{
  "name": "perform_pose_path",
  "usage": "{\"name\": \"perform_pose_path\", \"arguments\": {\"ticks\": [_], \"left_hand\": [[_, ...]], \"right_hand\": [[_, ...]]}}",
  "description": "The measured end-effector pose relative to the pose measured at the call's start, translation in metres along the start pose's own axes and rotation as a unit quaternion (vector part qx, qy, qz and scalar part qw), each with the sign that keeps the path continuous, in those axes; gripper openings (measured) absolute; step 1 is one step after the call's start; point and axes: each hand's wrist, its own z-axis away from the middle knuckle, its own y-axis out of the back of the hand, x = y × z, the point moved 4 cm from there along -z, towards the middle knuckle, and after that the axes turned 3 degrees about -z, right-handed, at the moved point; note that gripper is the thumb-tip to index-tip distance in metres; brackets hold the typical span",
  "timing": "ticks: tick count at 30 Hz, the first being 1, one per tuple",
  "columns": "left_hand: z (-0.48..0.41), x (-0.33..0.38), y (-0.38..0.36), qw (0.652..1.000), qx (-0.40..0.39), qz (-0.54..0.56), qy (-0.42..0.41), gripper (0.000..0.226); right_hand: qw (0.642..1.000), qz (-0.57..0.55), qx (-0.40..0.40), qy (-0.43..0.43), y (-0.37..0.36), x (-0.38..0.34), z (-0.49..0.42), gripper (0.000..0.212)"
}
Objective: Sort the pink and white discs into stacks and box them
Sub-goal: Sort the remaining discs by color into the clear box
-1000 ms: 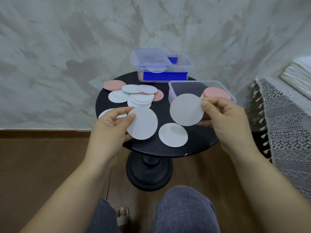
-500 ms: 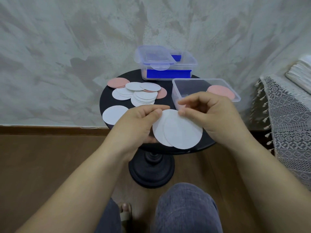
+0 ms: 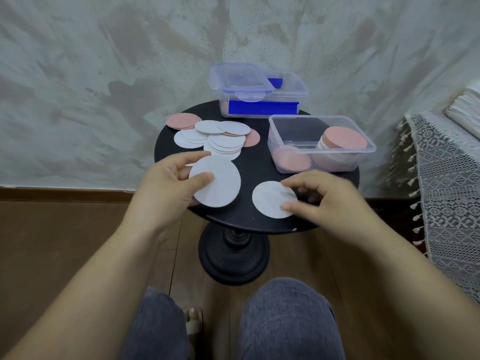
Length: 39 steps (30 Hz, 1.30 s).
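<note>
Our left hand [image 3: 166, 188] pinches the gathered white discs [image 3: 215, 184] above the counter [image 3: 249, 219]; right hand [image 3: 327, 201] fingers, loosely spread, touch another white disc [image 3: 270, 200] lying flat, likely to add it.

Round black table [image 3: 255, 165]: loose discs [image 3: 217, 137], open box [image 3: 322, 144], lidded box [image 3: 259, 93].

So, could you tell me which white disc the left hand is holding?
The left hand pinches the raised white disc; the other near one lies flat under the right hand.
</note>
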Motion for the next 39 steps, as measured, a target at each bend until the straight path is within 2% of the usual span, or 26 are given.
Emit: {"name": "perform_pose_path", "arguments": {"ticks": [2,3,5,8,12,14,16,19,23,32,36,39], "left_hand": [[0.0,-0.003,0.001,1.0,0.002,-0.008,0.005,0.028],[0.0,-0.004,0.001,1.0,0.0,-0.013,0.006,0.028],[0.001,-0.005,0.0,1.0,-0.006,-0.021,0.007,0.029],[0.002,-0.004,-0.002,1.0,-0.01,-0.021,0.006,0.031],[0.003,-0.002,-0.005,1.0,-0.014,-0.019,0.0,0.031],[0.005,-0.002,-0.008,1.0,-0.015,-0.01,0.0,0.031],[0.006,-0.002,-0.011,1.0,-0.015,0.001,0.002,0.026],[0.008,-0.002,-0.016,0.999,-0.026,0.027,0.017,0.022],[0.01,-0.001,-0.02,0.997,-0.052,0.056,0.027,0.024],[0.016,0.004,-0.035,0.99,-0.096,0.1,0.039,0.023],[0.018,0.0,-0.043,0.99,-0.095,0.093,0.054,0.022],[0.022,0.001,-0.048,0.99,-0.105,0.078,0.056,0.025]], "right_hand": [[0.994,0.091,-0.063,0.026,-0.01,0.004,0.006,0.068],[0.991,0.107,-0.067,0.04,-0.013,0.003,0.008,0.072],[0.991,0.108,-0.052,0.059,-0.014,0.002,0.013,0.066],[0.991,0.096,-0.027,0.093,-0.014,0.0,0.016,0.045],[0.996,-0.033,0.04,0.067,0.0,-0.004,0.015,0.01],[0.984,-0.133,0.116,0.02,0.01,-0.001,0.013,0.012],[0.956,-0.24,0.16,-0.045,0.016,0.001,0.009,0.018],[0.931,-0.319,0.138,-0.114,0.016,-0.001,0.005,0.015],[0.918,-0.357,0.111,-0.133,0.016,-0.007,0.003,0.014],[0.932,-0.334,0.093,-0.108,0.016,-0.015,0.001,0.013],[0.962,-0.255,0.086,-0.049,0.018,-0.026,-0.006,0.009],[0.969,-0.229,0.092,-0.014,0.012,-0.033,-0.014,0.013]]}}
